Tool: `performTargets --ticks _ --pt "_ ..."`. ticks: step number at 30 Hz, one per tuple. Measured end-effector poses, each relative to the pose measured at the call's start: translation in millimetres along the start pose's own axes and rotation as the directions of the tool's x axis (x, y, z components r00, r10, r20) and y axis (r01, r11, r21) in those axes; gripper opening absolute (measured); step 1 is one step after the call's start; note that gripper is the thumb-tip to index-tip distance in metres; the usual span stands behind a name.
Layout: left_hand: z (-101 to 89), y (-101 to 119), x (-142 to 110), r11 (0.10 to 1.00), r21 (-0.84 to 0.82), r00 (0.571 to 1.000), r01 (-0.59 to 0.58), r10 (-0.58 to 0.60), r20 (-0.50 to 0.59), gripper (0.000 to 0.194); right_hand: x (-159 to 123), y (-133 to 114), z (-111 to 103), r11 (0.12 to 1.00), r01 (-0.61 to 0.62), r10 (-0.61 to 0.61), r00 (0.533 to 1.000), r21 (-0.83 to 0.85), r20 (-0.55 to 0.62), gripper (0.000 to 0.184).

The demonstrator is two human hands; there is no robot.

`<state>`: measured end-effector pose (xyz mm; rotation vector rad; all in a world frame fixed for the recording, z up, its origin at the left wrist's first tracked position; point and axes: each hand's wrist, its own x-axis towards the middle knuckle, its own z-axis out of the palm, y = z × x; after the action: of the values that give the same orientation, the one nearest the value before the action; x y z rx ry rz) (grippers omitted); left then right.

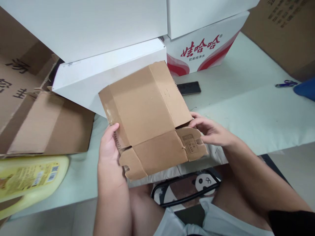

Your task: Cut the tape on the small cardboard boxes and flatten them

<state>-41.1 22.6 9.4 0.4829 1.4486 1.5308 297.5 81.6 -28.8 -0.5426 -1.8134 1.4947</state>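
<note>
A brown cardboard box (pixel 145 109), unfolded nearly flat with creases and end flaps, is held up over the table's front edge. My left hand (pixel 108 144) grips its left side, thumb on top and the other fingers hidden underneath. At the right side, my right hand (pixel 209 129) has its fingers curled around the edge by a small flap (pixel 192 144) with a printed label. Two notched flaps stick out at the near corners. Behind the cardboard, a black phone (pixel 189 88) lies on the table, partly covered from this view.
White boxes (pixel 108 68) are stacked at the back, one a printed water carton (pixel 204 52). Brown cartons stand at left (pixel 51 121) and far right (pixel 287 36). A yellow jug (pixel 34 180) lies front left. Purple-handled scissors (pixel 286 84) rest near a blue object (pixel 305 89) on the pale table (pixel 246 111).
</note>
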Motion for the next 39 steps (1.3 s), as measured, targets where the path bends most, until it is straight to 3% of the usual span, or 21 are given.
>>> performTargets --ticks 5,15,19,22,25,30,34,39 --pt "-5.5 3.0 3.7 0.997 -0.043 0.997 0.072 -0.072 0.007 0.034 2.7 -2.2 -0.9 0.975 -0.012 0.016 1.000 -0.221 0.019 0.022" --pt "2.8 5.0 -2.9 0.997 -0.071 1.000 -0.018 0.019 0.003 0.029 5.6 3.2 4.8 0.961 0.070 -0.079 0.997 -0.269 -0.024 0.015" --pt "4.4 8.2 -2.6 0.994 -0.092 0.998 -0.062 0.062 -0.003 0.029 4.4 2.5 8.8 0.988 0.001 -0.009 0.999 -0.155 -0.049 0.017" --pt "4.3 9.2 -3.6 0.992 -0.096 0.996 -0.083 0.084 0.010 0.027 1.7 4.3 11.1 0.994 -0.092 0.100 0.984 0.056 -0.146 0.021" --pt "3.9 8.8 -5.1 0.989 -0.102 0.994 -0.107 0.109 0.014 0.026 -0.6 6.1 12.5 0.956 -0.092 0.163 0.955 0.278 -0.246 0.017" --pt "4.0 7.1 -6.5 0.980 -0.111 0.986 -0.164 0.166 0.007 0.025 -0.4 5.5 14.1 0.944 -0.122 0.200 0.951 0.308 -0.234 0.025" --pt "6.6 7.2 -10.2 0.961 -0.116 0.968 -0.252 0.252 -0.010 0.024 3.6 3.1 15.4 0.875 -0.085 0.240 0.931 0.477 -0.275 0.028" --pt "11.7 6.5 -16.2 0.954 -0.122 0.960 -0.275 0.280 0.028 0.036 8.6 2.5 18.1 0.851 -0.168 0.321 0.916 0.498 -0.240 0.058"
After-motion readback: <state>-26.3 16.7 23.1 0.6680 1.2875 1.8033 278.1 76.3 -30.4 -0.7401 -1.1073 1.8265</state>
